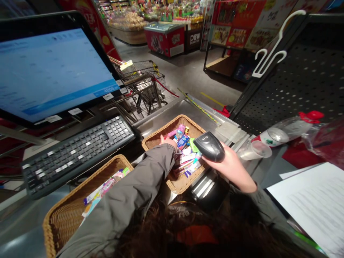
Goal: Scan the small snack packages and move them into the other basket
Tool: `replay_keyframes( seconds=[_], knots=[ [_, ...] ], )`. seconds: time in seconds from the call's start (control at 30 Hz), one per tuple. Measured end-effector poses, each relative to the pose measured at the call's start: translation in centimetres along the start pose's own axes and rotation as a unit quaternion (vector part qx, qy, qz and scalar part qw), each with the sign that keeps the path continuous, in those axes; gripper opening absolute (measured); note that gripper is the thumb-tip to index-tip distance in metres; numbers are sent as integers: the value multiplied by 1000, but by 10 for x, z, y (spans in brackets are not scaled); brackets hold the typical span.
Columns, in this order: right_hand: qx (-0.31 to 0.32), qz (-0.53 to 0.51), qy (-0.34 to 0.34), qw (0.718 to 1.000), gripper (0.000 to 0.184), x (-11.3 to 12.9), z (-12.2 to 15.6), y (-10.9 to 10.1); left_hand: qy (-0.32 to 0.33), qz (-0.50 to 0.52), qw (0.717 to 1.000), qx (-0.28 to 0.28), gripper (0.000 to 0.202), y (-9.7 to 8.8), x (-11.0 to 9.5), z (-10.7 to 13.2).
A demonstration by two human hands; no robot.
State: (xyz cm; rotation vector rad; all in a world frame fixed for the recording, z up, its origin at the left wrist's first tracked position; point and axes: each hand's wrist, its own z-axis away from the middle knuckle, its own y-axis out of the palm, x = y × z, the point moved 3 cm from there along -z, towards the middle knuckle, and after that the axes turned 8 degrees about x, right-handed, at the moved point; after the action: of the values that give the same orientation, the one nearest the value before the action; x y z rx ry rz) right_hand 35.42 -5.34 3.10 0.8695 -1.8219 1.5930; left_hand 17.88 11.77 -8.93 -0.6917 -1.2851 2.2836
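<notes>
In the head view, my right hand (233, 163) is wrapped round a black handheld barcode scanner (209, 146), held over the right side of a wicker basket (177, 187). My left hand (168, 142) reaches into that basket from the left, its fingers partly hidden and closed at a slim pink packet (172, 133). Small colourful packets fill the basket, among them a blue packet (183, 141) and a green one (192, 145). A second wicker basket (63, 209) stands at the lower left with several packets (107, 184), partly covered by my left sleeve.
A monitor (53, 71) and a black keyboard (80, 154) stand on the left. On the right are a plastic cup (256, 149), a clear bottle with a red cap (292, 127) and printed sheets (311, 200). Shopping carts (145, 84) stand beyond the metal counter (172, 107).
</notes>
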Motion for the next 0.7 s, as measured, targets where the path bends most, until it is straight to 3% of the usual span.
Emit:
replay_keyframes(
  seconds=[0.1,0.2,0.43,0.57,0.7],
  knots=[
    [4,14,-20,1000,43,6,1,4,-19,-37,999,6,21,-23,11,20],
    [11,31,-47,998,44,14,1,9,2,-56,998,-23,25,-49,19,50],
    [-3,72,-127,989,41,48,8,23,-9,-10,991,-133,7,-101,38,153],
    [5,95,-177,980,44,80,14,36,-32,29,981,-187,14,-114,51,222],
    [36,117,-223,967,55,115,20,54,-65,58,975,-205,16,-108,68,282]
  ],
)
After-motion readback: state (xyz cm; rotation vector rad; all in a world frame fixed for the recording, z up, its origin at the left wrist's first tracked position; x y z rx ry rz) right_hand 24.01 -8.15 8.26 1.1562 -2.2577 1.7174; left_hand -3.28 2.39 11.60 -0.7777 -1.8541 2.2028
